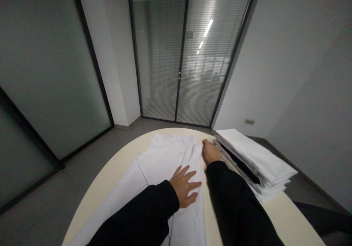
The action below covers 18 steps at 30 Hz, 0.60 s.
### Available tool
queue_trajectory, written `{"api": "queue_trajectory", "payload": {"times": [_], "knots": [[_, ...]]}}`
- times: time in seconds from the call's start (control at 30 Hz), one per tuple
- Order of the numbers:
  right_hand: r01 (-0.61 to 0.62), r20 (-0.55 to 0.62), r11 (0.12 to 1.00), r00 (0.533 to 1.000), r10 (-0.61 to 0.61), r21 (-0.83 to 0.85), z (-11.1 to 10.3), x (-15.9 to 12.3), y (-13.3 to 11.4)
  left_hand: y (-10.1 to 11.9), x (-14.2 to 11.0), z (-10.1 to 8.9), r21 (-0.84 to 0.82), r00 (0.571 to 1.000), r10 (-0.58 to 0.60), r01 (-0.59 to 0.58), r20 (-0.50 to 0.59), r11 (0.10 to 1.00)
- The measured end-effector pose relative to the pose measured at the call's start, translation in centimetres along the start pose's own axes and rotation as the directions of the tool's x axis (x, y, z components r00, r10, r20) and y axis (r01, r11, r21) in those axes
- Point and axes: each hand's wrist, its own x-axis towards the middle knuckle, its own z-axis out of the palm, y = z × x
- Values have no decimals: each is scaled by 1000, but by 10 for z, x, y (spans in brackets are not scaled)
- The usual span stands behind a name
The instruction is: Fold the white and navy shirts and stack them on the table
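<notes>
A white shirt (pixel 162 161) lies spread on the round table, its collar at the far side and a short row of buttons below it. Its right side runs in a straight edge toward me, and one sleeve stretches to the lower left. My left hand (pixel 184 187) rests flat on the shirt's right half, fingers spread. At the shirt's upper right edge, my right hand (pixel 210 151) pinches the white fabric between thumb and fingers. Both forearms are in black sleeves, and the left one covers part of the shirt's lower body.
A stack of folded garments (pixel 253 154), mostly white with a dark layer, sits on the right of the cream table (pixel 110 176), close to my right forearm. Beyond the table are a glass door with blinds (pixel 162 62) and a white wall (pixel 280 66).
</notes>
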Motion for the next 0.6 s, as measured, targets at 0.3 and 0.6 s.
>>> {"api": "queue_trajectory", "payload": {"times": [0.3, 0.6], "knots": [[-112, -29, 993, 993, 111, -41, -10, 15, -30, 4, 1, -4, 72, 996, -79, 75, 51, 995], [-45, -71, 920, 994, 78, 390, 19, 1, -10, 6, 0, -2, 85, 989, -136, 130, 57, 988]]}}
